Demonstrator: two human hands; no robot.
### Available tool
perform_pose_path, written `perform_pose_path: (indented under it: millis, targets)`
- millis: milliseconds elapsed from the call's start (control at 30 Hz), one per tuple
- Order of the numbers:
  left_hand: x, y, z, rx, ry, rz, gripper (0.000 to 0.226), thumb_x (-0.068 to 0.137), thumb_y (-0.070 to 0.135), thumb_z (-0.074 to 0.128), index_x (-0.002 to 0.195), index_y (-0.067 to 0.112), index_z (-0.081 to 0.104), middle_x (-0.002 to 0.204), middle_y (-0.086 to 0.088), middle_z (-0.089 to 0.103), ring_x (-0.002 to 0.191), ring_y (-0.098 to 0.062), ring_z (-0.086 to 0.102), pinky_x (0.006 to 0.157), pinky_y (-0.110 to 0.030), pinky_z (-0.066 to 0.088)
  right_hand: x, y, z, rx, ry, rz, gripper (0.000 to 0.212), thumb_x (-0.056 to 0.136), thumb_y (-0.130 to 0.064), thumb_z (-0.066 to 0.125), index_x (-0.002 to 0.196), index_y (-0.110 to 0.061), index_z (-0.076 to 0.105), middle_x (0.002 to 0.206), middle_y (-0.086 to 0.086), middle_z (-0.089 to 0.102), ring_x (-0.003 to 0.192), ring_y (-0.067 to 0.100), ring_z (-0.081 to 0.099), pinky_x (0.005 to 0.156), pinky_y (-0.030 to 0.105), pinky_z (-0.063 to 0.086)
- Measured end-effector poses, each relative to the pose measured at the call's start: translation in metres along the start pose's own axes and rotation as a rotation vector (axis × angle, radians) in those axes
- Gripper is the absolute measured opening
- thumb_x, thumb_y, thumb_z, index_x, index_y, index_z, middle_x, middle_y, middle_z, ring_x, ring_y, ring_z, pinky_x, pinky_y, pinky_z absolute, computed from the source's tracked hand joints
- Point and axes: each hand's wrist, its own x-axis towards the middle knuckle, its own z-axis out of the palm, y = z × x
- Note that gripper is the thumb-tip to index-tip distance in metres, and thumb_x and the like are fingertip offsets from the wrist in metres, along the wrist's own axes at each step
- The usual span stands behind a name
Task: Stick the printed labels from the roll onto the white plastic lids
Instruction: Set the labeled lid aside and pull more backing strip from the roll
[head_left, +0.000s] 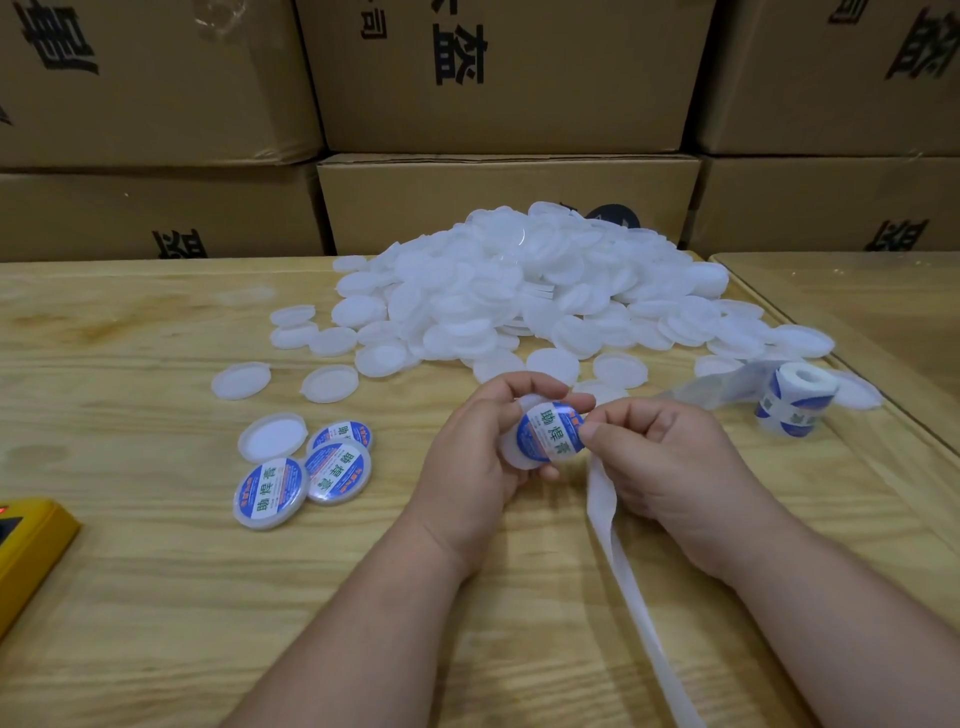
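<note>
Where the pale wooden table (130, 597) meets the rear wall, brown cardboard boxes (498, 73) with black print are stacked in rows. A second table (872, 291) abuts on the right. Heap of unlabelled white lids (519, 296) sits at centre rear, strays spread toward the front. Three labelled lids (306, 478) and one blank lie left of the hands. Label roll (795, 400) stands at right, backing strip (623, 561) trailing toward the near edge. Yellow device (26, 551) at left edge. Left hand (467, 457) grips a lid (524, 447) by its rim; right hand (670, 467) pinches the blue label (550, 431) against its face.
</note>
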Motion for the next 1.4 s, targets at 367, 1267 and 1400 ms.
perform_pose_path:
  millis: [367, 1267, 1400]
  targets:
    - [0.001, -0.003, 0.000, 0.117, 0.003, 0.001, 0.030, 0.076, 0.018, 0.045, 0.096, 0.015, 0.066, 0.108, -0.012, 0.076, 0.085, -0.017, 0.070, 0.057, -0.024, 0.049, 0.002, 0.003, -0.001, -0.052, -0.046, -0.032, 0.014, 0.096, 0.000, 0.063, 0.083, 0.004, 0.069, 0.050, -0.021, 0.059, 0.045, -0.008, 0.056, 0.044, 0.005, 0.039]
    - [0.000, -0.002, -0.003, 0.231, 0.293, 0.074, 0.024, 0.103, 0.046, 0.049, 0.109, 0.031, 0.067, 0.091, -0.002, 0.079, 0.055, -0.015, 0.069, 0.043, -0.022, 0.046, -0.002, 0.002, -0.003, 0.002, 0.067, -0.127, 0.023, 0.098, -0.001, 0.055, 0.106, -0.010, 0.075, 0.047, -0.005, 0.038, 0.042, 0.007, 0.034, 0.043, 0.016, 0.031]
    - [0.002, 0.001, -0.005, 0.123, 0.368, 0.061, 0.051, 0.102, 0.063, 0.032, 0.101, 0.037, 0.075, 0.059, -0.004, 0.064, 0.036, -0.016, 0.036, 0.041, -0.024, 0.032, -0.002, 0.003, -0.003, 0.015, 0.105, -0.126, 0.025, 0.097, 0.001, 0.056, 0.092, -0.012, 0.077, 0.048, -0.005, 0.036, 0.043, 0.009, 0.030, 0.043, 0.019, 0.028]
